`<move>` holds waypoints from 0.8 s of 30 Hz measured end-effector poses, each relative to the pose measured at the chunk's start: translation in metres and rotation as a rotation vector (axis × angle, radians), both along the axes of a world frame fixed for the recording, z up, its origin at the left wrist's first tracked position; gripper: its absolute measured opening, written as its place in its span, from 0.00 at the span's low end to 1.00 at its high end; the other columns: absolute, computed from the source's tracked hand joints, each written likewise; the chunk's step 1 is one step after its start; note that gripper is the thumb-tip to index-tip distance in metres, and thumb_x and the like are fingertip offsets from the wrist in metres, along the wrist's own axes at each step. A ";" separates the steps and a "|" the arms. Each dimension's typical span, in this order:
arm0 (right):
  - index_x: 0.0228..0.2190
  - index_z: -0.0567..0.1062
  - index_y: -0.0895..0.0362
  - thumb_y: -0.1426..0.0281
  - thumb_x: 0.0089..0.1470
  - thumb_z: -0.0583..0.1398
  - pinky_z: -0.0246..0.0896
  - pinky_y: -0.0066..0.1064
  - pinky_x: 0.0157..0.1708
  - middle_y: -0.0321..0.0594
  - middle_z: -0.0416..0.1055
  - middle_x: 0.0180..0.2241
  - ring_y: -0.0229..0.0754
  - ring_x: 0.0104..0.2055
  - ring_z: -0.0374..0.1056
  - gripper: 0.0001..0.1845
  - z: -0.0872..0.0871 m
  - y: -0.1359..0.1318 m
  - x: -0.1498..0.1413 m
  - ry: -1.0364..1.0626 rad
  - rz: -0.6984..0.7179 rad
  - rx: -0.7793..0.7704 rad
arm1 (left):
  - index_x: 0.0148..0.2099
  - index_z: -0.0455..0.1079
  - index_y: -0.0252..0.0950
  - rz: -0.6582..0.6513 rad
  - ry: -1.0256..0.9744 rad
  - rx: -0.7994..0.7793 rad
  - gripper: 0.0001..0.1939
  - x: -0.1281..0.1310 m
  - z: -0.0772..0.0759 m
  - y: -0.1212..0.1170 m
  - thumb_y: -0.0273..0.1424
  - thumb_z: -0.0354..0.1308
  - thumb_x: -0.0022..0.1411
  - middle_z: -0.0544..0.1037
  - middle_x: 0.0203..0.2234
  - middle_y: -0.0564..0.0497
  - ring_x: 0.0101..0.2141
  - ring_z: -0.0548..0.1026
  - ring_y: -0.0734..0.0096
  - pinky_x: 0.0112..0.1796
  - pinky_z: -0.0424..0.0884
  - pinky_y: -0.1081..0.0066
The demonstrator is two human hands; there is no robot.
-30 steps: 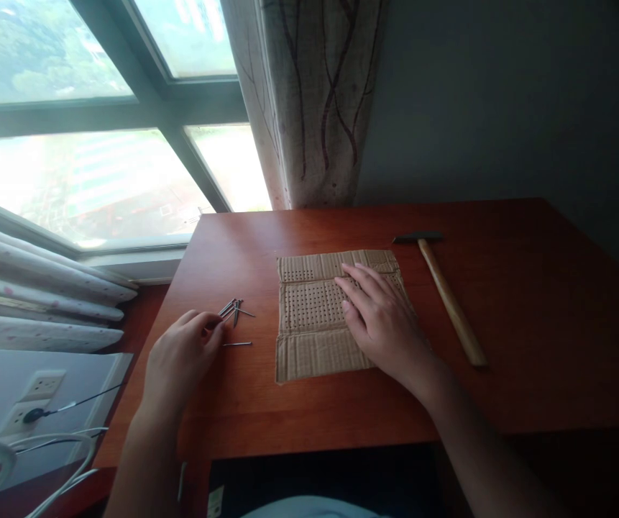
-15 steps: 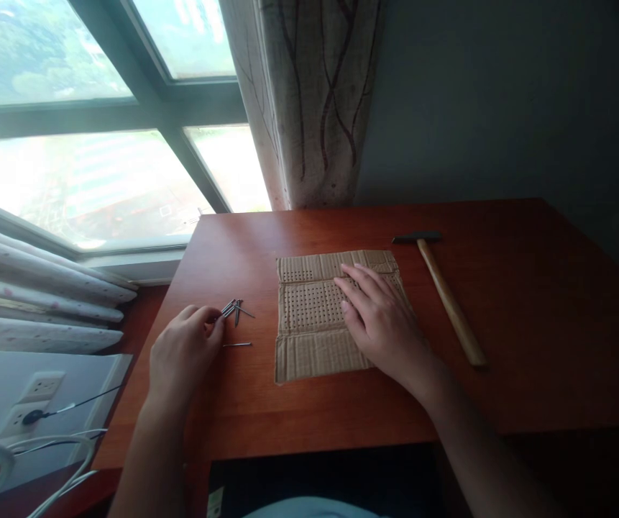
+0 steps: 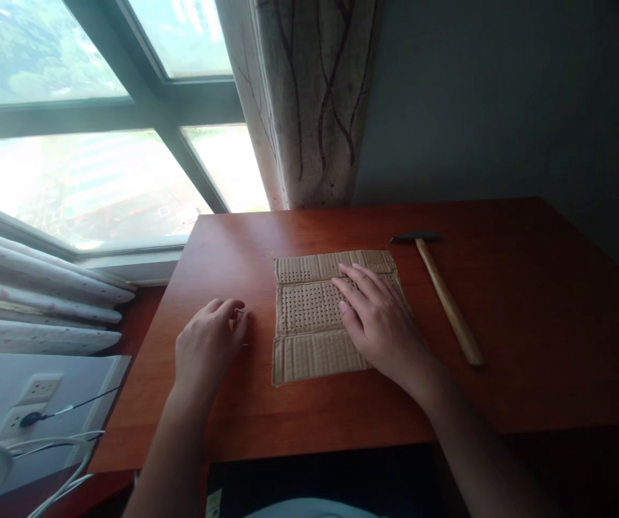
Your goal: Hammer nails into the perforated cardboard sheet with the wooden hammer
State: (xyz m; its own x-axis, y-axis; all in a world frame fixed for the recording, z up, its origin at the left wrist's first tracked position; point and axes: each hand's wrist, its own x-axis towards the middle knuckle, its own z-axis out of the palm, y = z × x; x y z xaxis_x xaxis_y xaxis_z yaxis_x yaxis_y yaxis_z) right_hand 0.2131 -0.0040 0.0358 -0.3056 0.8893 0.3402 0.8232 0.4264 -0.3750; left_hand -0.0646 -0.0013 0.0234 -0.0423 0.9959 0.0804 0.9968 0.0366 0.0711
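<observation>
My left hand (image 3: 208,342) is at the left of the cardboard, thumb and fingers curled in around a few thin metal nails (image 3: 241,311). Most of those nails are hidden behind the fingers. The tip of another nail (image 3: 245,344) shows on the tabletop just below the thumb. A flattened piece of brown cardboard (image 3: 309,352), creased across and punched with rows of small holes, lies in the middle. Spread flat over its right part is my right hand (image 3: 382,316), fingers apart and holding nothing.
A hammer (image 3: 449,306) with a wooden handle lies right of the cardboard on the reddish-brown table (image 3: 530,324). Behind stand a curtain (image 3: 320,108) and a window (image 3: 98,173). Wall sockets (image 3: 31,403) with cables are at lower left.
My left hand has shifted right over the nails, covering most of them and closing its fingers around some. My right hand stays on the cardboard.
</observation>
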 end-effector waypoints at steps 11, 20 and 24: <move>0.57 0.73 0.59 0.70 0.66 0.50 0.56 0.49 0.66 0.48 0.66 0.63 0.51 0.67 0.57 0.23 0.001 -0.001 -0.001 -0.011 -0.006 -0.002 | 0.40 0.76 0.41 -0.047 0.028 -0.015 0.18 -0.002 -0.002 -0.005 0.43 0.48 0.70 0.78 0.41 0.49 0.37 0.76 0.63 0.29 0.60 0.69; 0.57 0.73 0.60 0.70 0.66 0.50 0.55 0.49 0.66 0.48 0.66 0.63 0.51 0.67 0.57 0.23 0.002 -0.001 0.000 -0.012 -0.010 0.000 | 0.43 0.77 0.41 -0.014 0.026 -0.046 0.19 -0.016 -0.002 -0.013 0.44 0.47 0.69 0.78 0.41 0.48 0.35 0.77 0.62 0.29 0.62 0.67; 0.58 0.73 0.59 0.70 0.66 0.49 0.55 0.50 0.66 0.47 0.65 0.64 0.51 0.67 0.57 0.23 0.001 0.000 0.000 -0.017 -0.005 0.000 | 0.43 0.77 0.41 -0.009 0.014 -0.045 0.19 -0.019 -0.002 -0.014 0.44 0.47 0.69 0.78 0.40 0.48 0.34 0.76 0.63 0.29 0.63 0.68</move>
State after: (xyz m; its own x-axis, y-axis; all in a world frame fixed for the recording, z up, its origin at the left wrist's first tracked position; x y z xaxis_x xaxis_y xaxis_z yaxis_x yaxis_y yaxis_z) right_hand 0.2127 -0.0044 0.0366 -0.3072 0.8908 0.3348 0.8316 0.4223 -0.3607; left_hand -0.0834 -0.0153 0.0216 -0.0325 0.9988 0.0364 0.9980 0.0304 0.0552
